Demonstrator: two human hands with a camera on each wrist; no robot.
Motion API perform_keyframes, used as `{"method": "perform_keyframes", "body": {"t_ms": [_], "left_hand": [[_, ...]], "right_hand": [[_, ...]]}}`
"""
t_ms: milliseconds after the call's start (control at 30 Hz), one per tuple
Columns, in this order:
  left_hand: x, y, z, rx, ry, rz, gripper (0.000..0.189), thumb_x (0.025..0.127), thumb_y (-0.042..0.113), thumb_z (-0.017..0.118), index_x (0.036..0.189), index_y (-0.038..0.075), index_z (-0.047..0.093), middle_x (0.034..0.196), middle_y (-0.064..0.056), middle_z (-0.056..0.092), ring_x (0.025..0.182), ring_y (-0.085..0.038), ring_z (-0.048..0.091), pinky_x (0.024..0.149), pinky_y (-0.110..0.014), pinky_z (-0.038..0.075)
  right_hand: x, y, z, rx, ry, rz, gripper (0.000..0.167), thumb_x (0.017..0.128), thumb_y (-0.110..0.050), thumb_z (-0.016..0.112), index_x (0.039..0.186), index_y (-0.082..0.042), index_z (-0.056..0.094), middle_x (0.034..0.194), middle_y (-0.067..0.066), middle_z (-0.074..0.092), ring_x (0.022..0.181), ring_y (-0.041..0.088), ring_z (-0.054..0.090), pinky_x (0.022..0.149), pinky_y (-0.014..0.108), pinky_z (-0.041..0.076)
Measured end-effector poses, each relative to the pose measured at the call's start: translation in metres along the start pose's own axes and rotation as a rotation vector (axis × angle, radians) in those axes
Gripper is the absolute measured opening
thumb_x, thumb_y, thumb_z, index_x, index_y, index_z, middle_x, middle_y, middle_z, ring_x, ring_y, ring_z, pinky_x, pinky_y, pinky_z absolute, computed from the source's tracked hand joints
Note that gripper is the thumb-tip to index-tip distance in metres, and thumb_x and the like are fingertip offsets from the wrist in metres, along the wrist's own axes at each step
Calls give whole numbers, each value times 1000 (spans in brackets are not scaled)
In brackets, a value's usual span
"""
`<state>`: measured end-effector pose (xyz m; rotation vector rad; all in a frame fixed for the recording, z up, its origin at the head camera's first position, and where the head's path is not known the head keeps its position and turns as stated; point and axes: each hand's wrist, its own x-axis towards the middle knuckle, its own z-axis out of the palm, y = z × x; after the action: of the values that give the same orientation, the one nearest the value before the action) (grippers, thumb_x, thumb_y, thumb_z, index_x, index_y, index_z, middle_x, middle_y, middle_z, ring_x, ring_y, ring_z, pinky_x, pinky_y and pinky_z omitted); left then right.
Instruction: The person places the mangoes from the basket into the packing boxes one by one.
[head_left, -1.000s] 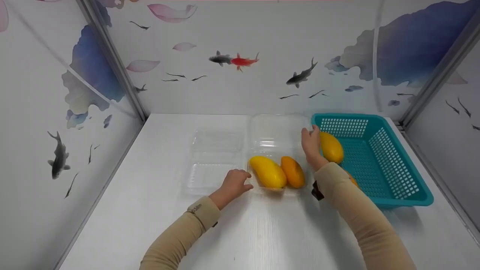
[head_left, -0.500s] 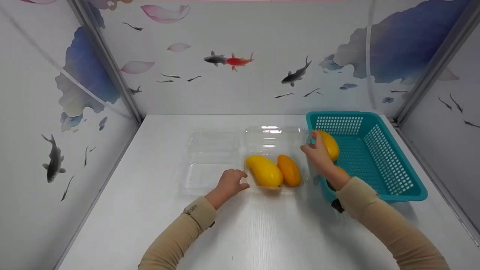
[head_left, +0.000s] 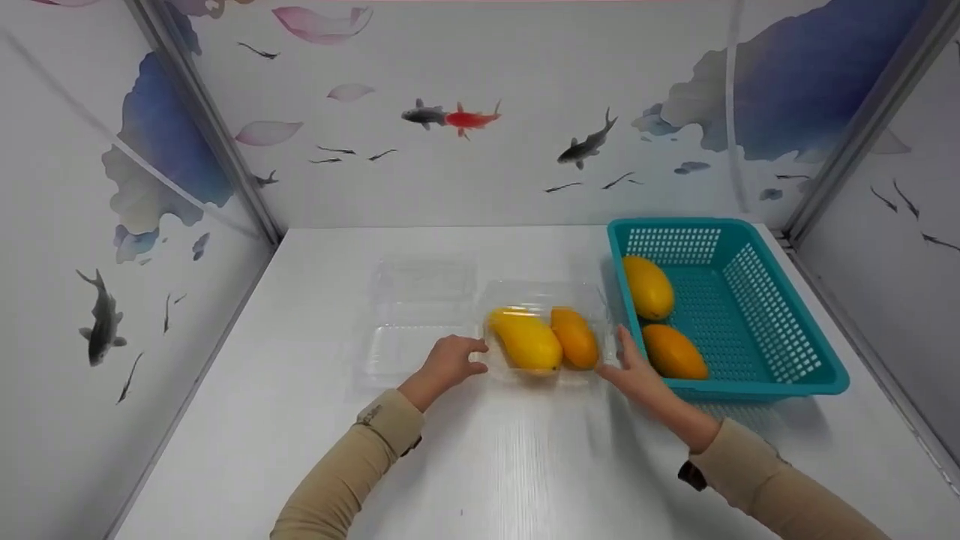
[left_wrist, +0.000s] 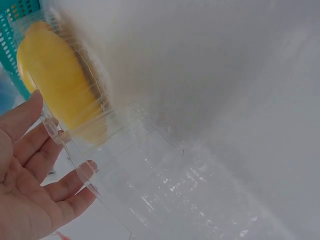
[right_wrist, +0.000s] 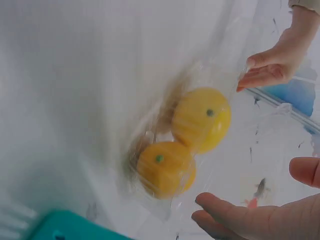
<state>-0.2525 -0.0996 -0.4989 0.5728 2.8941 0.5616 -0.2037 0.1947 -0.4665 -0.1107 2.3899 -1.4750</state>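
Note:
Two mangoes lie side by side in a clear plastic clamshell box, a yellow mango on the left and an orange mango on the right. The box's lid is folded over them; whether it is latched cannot be told. My left hand touches the box's left edge with loosely bent fingers. At the right front corner is my right hand, thumb and fingers spread beside the box. In the right wrist view its fingers look straight and hold nothing.
A teal plastic basket stands at the right, holding a yellow mango and an orange mango along its left side. Another clear clamshell box lies opened out to the left. White printed walls enclose the table.
The clear lid has swung forward and down over the two mangoes. My right hand has come toward me from the back to the box's right front corner. The left hand stays nearly still.

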Motion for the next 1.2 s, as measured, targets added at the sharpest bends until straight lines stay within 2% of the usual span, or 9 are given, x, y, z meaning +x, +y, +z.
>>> {"method": "perform_keyframes", "body": {"t_ms": [167, 300, 400, 533, 633, 767, 967, 1133, 1200], "left_hand": [[-3, -1, -3, 56, -11, 40, 33, 84, 17, 65, 115, 6, 64, 122, -7, 60, 112, -28, 54, 98, -40, 38], [-5, -1, -2, 164, 24, 35, 35, 84, 23, 65, 116, 8, 64, 122, -5, 60, 114, -30, 53, 99, -42, 37], [-7, -1, 0, 204, 117, -18, 37, 81, 30, 69, 111, 9, 66, 120, -6, 62, 109, -31, 55, 96, -44, 38], [-12, -2, 4, 161, 288, -69, 40, 76, 32, 73, 108, 10, 66, 116, -7, 63, 105, -30, 57, 95, -48, 37], [-15, -3, 9, 138, 386, -12, 36, 77, 29, 73, 107, 11, 66, 113, -5, 65, 102, -27, 58, 93, -44, 39], [-18, -6, 16, 160, 463, 96, 20, 77, 24, 73, 95, 14, 71, 102, -2, 69, 91, -23, 61, 80, -37, 43], [-18, -7, 20, 209, 493, 162, 9, 76, 21, 74, 83, 17, 74, 92, 1, 71, 84, -21, 60, 75, -35, 43], [-17, -7, 22, 225, 492, 161, 8, 77, 21, 73, 83, 16, 74, 92, 1, 71, 83, -21, 60, 75, -34, 43], [-18, -7, 24, 237, 494, 160, 8, 77, 21, 72, 83, 16, 74, 92, 1, 71, 82, -21, 59, 73, -33, 43]], "right_hand": [[-9, 14, 11, 7, -18, 64, 81, 92, -18, 48, 143, 0, -12, 150, 24, -13, 137, 39, -4, 109, 54, 6], [-10, 24, 17, 38, -19, 97, 80, 92, -15, 48, 145, -3, -10, 150, 23, -12, 136, 42, 0, 107, 57, 11], [-9, 29, 19, 55, -10, 98, 79, 92, -15, 49, 145, -5, -8, 150, 23, -10, 136, 43, 3, 106, 57, 14], [-9, 33, 19, 60, 2, 105, 78, 92, -15, 49, 146, -5, -6, 150, 24, -8, 135, 45, 4, 105, 58, 16], [-9, 37, 21, 57, 3, 114, 78, 91, -15, 50, 146, -5, -5, 150, 26, -6, 135, 46, 6, 105, 59, 17], [-8, 43, 25, 78, 9, 108, 74, 93, -17, 48, 145, -4, -4, 150, 26, -4, 134, 46, 7, 105, 59, 17], [-2, 53, 26, 157, 43, 115, 60, 99, -28, 37, 144, -6, 5, 151, 22, 2, 134, 42, 17, 106, 55, 21], [10, 55, 22, 281, 61, 222, 59, 99, -39, 32, 142, -5, 11, 147, 23, 17, 130, 39, 28, 106, 49, 26], [16, 56, 21, 288, 70, 267, 61, 98, -44, 31, 141, -3, 15, 142, 23, 28, 124, 36, 35, 104, 46, 32]]}}
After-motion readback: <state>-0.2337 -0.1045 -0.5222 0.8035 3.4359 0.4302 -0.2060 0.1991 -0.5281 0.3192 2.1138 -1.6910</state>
